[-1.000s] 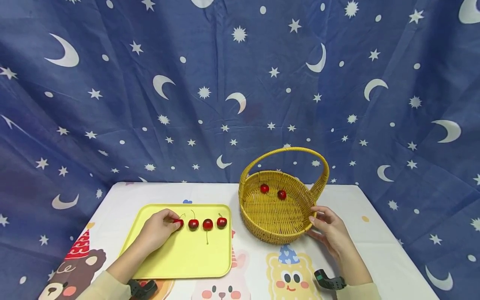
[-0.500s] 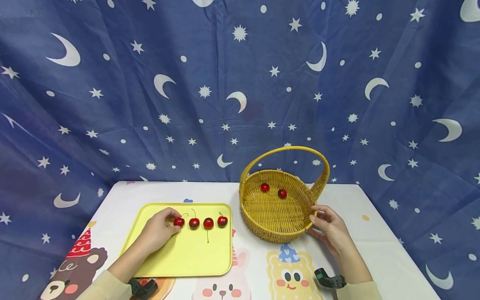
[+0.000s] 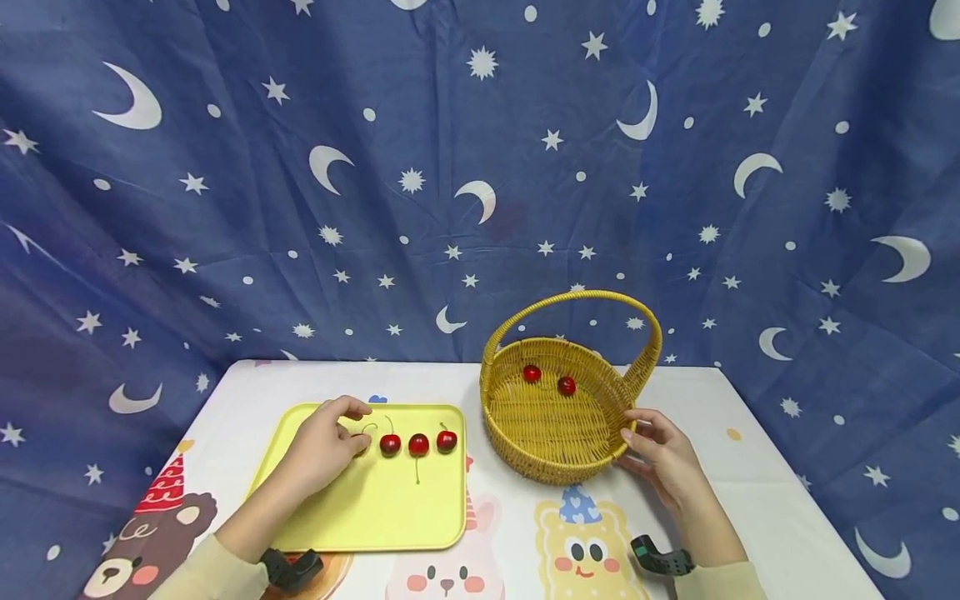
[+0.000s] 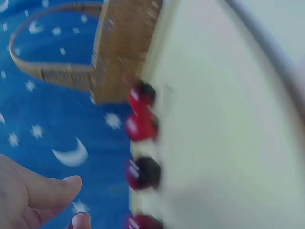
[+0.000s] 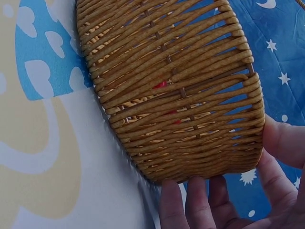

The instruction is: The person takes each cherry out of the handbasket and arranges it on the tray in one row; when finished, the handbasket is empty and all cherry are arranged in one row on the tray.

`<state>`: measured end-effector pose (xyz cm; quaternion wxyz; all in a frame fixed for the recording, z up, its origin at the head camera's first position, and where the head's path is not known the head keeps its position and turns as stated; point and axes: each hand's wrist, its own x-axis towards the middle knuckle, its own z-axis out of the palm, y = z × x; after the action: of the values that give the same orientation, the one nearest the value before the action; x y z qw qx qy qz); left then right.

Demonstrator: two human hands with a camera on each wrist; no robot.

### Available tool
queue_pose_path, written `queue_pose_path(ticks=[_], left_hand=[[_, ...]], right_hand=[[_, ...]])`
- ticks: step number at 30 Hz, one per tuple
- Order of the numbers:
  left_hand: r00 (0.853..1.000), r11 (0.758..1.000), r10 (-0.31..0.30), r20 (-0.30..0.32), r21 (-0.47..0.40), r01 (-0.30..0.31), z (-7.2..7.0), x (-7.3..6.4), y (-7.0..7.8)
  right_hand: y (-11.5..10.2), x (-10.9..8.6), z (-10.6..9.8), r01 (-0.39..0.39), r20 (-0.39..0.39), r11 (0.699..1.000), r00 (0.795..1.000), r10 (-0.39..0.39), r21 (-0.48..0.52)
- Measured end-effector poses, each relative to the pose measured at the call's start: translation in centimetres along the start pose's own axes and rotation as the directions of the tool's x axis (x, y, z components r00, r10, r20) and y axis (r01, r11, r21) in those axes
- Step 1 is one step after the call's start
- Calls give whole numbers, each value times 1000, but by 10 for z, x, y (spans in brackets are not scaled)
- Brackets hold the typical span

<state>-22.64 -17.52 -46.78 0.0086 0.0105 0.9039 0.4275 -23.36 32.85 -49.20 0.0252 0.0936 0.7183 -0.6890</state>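
Note:
Several red cherries lie in a row on a yellow tray (image 3: 390,517), including a dark-bottomed cherry (image 3: 390,445) near the middle of the row. My left hand (image 3: 318,446) hovers at the row's left end, thumb and forefinger spread apart, partly hiding the leftmost cherry (image 3: 362,444). In the left wrist view, the cherries (image 4: 144,172) line the tray's side, and the thumb and fingertips stand clear of them. My right hand (image 3: 663,458) grips the right rim of a woven basket (image 3: 555,475), thumb on the rim, other fingers against the outer wall. Two cherries (image 3: 566,385) sit inside it.
The basket's tall handle (image 3: 573,296) arches over it. A white tablecloth (image 3: 720,500) with cartoon animals covers the table. Behind hangs a blue curtain (image 3: 420,292) with moons and stars. Each wrist wears a dark strap (image 3: 663,560).
My left hand has risen from the leftmost cherry, its forefinger lifting up and away from the thumb. The right hand keeps its hold on the basket.

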Motion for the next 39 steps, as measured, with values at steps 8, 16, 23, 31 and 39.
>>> queue_pose_path(ticks=[8,16,23,31,39], left_hand=[[976,975,201,81,-113,-191,22,-3,68],[874,905,405,268,-253,-342,62,12,127],[830,902,418,369,-273,-333,119,53,152],[829,928,372,417,-178,-327,160,91,163],[845,956,294,446,-146,-256,182,116,166]], right_hand=[[-2,0,-1,-2,3,1000,1000,2,-19],[-1,0,0,0,-4,1000,1000,0,-17],[1,1,-1,-3,-3,1000,1000,3,-18],[1,2,0,-4,-10,1000,1000,4,-12],[0,0,0,-12,4,1000,1000,12,-14]])
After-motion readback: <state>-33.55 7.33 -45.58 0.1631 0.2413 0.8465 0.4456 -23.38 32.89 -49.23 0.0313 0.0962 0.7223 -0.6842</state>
